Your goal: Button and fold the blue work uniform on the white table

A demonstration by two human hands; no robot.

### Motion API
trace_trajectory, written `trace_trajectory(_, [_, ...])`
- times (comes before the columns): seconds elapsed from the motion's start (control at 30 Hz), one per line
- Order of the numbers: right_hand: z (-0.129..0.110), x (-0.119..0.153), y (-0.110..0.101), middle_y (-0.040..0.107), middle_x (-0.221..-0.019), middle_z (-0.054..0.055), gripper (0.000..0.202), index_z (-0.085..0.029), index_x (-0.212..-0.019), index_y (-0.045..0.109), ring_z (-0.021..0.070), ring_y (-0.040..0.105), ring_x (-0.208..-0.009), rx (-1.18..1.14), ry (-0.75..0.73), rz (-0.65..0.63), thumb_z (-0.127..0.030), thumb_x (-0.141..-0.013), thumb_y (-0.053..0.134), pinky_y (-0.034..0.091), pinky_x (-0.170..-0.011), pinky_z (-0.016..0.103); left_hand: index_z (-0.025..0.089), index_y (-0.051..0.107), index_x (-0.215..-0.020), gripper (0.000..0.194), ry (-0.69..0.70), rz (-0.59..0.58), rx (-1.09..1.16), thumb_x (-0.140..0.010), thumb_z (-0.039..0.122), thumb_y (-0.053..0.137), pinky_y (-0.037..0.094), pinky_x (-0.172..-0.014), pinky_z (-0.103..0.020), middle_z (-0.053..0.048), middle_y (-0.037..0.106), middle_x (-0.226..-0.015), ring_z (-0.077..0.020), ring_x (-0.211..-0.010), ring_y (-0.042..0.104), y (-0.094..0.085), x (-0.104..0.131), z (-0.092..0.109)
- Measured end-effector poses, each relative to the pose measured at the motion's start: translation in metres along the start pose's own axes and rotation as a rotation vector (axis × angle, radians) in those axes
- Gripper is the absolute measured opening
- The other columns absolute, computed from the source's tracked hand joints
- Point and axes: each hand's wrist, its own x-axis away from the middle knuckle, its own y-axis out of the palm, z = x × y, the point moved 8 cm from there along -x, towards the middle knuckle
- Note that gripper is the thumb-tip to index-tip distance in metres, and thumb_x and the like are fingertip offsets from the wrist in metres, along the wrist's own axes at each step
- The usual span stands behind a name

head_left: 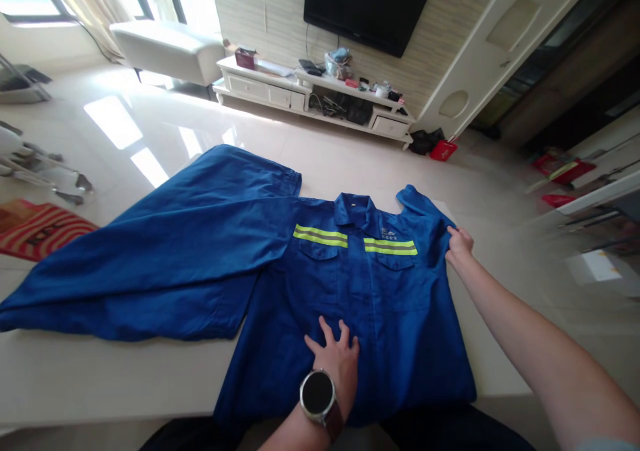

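Left hand [336, 354] flat on blue jacket [350, 291], fingers spread wide; right hand [459, 244] pinching jacket's right shoulder edge. Bare table [100, 371] left of jacket.

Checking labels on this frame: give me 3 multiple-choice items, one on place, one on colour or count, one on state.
1. Where does the left hand rest?
A. on the front of the blue work jacket
B. on the floor
C. on the TV stand

2. What colour are the stripes across the jacket's chest?
A. red
B. yellow-green
C. white

3. What is the right hand doing?
A. hanging free in the air
B. pinching the jacket's edge at the shoulder
C. holding a cup

Answers: 1 A, palm lies flat on the cloth near the hem; 2 B, two bright bands above the pockets; 3 B, fingers close on the fabric at the jacket's right edge.
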Motion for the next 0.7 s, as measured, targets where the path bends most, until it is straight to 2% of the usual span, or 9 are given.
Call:
trace_trajectory(0.07, [-0.033, 0.017, 0.001, 0.068, -0.126, 0.004, 0.008, -0.028, -0.088, 0.056, 0.0181, 0.053, -0.129, 0.067, -0.216, 0.013, -0.02, -0.091, 0.054, 0.048, -0.108, 0.029, 0.038, 0.049, -0.15, 0.055, -0.001, 0.001, -0.013, -0.096, 0.025, 0.049, 0.029, -0.103, -0.084, -0.007, 0.031, -0.165, -0.0564, -0.148, 0.017, 0.001, 0.0, 0.001])
trace_trajectory(0.13, [-0.054, 0.052, 0.021, 0.062, -0.137, 0.001, 0.009, -0.028, -0.088, 0.063, 0.0173, 0.048, -0.135, 0.105, -0.375, -0.187, -0.02, -0.09, 0.061, 0.038, -0.117, 0.028, 0.038, 0.047, -0.15, 0.057, -0.008, -0.006, -0.025, -0.095, 0.024, 0.049, 0.028, -0.104, -0.084, -0.007, 0.03, -0.166, -0.0564, -0.148, 0.016, 0.002, 0.0, 0.002])
trace_trajectory(0.2, [-0.061, 0.106, 0.05, 0.066, -0.132, 0.001, 0.008, -0.028, -0.085, 0.07, 0.0204, 0.055, -0.129, 0.187, -0.503, -0.54, -0.019, -0.084, 0.069, 0.04, -0.117, 0.031, 0.038, 0.047, -0.15, 0.057, -0.014, -0.008, -0.032, -0.095, 0.022, 0.048, 0.028, -0.105, -0.084, -0.007, 0.03, -0.166, -0.0563, -0.148, 0.016, 0.002, 0.001, 0.003])
trace_trajectory(0.27, [-0.049, 0.177, 0.078, 0.068, -0.129, 0.002, 0.007, -0.027, -0.086, 0.074, 0.0244, 0.062, -0.122, 0.357, -0.604, -1.069, -0.021, -0.083, 0.07, 0.047, -0.11, 0.037, 0.037, 0.049, -0.15, 0.056, -0.018, 0.004, -0.027, -0.095, 0.022, 0.047, 0.028, -0.105, -0.083, -0.007, 0.031, -0.166, -0.0559, -0.148, 0.017, 0.0, 0.002, 0.003])
trace_trajectory(0.33, [-0.035, 0.227, 0.083, 0.067, -0.13, 0.003, 0.011, -0.027, -0.092, 0.075, 0.0257, 0.065, -0.115, 0.506, -0.673, -1.37, -0.023, -0.085, 0.067, 0.051, -0.103, 0.039, 0.037, 0.05, -0.149, 0.055, -0.026, 0.015, -0.019, -0.097, 0.021, 0.043, 0.029, -0.106, -0.082, -0.007, 0.032, -0.165, -0.0548, -0.148, 0.018, -0.002, 0.004, 0.004])
trace_trajectory(0.4, [-0.035, 0.236, 0.079, 0.069, -0.124, 0.003, 0.014, -0.028, -0.097, 0.075, 0.0251, 0.067, -0.109, 0.575, -0.731, -1.317, -0.025, -0.087, 0.066, 0.052, -0.099, 0.039, 0.037, 0.051, -0.148, 0.054, -0.032, 0.013, -0.016, -0.097, 0.021, 0.041, 0.028, -0.107, -0.081, -0.008, 0.031, -0.165, -0.0537, -0.149, 0.019, -0.002, 0.006, 0.004])
trace_trajectory(0.5, [-0.054, 0.199, 0.066, 0.071, -0.103, 0.005, 0.011, -0.028, -0.095, 0.073, 0.0246, 0.066, -0.099, 0.618, -0.768, -0.884, -0.028, -0.086, 0.067, 0.052, -0.096, 0.038, 0.035, 0.053, -0.147, 0.053, -0.01, 0.002, -0.019, -0.095, 0.022, 0.047, 0.026, -0.108, -0.081, -0.01, 0.028, -0.166, -0.0537, -0.149, 0.019, -0.003, 0.009, 0.005])
trace_trajectory(0.57, [-0.059, 0.171, 0.06, 0.07, -0.092, 0.005, 0.007, -0.026, -0.088, 0.071, 0.0234, 0.065, -0.088, 0.653, -0.718, -0.677, -0.033, -0.085, 0.069, 0.053, -0.09, 0.037, 0.033, 0.053, -0.147, 0.054, 0.014, -0.001, -0.022, -0.093, 0.023, 0.052, 0.023, -0.109, -0.081, -0.012, 0.027, -0.166, -0.0542, -0.149, 0.019, -0.005, 0.012, 0.006])
trace_trajectory(0.7, [-0.037, 0.157, 0.088, 0.072, -0.101, 0.007, 0.033, -0.023, -0.102, 0.07, 0.0236, 0.067, -0.089, 0.649, -0.524, -0.746, -0.049, -0.083, 0.073, 0.055, -0.085, 0.037, 0.03, 0.056, -0.145, 0.052, 0.021, -0.019, -0.002, -0.094, 0.023, 0.05, 0.02, -0.111, -0.081, -0.012, 0.029, -0.165, -0.0534, -0.149, 0.018, -0.009, 0.013, 0.004])
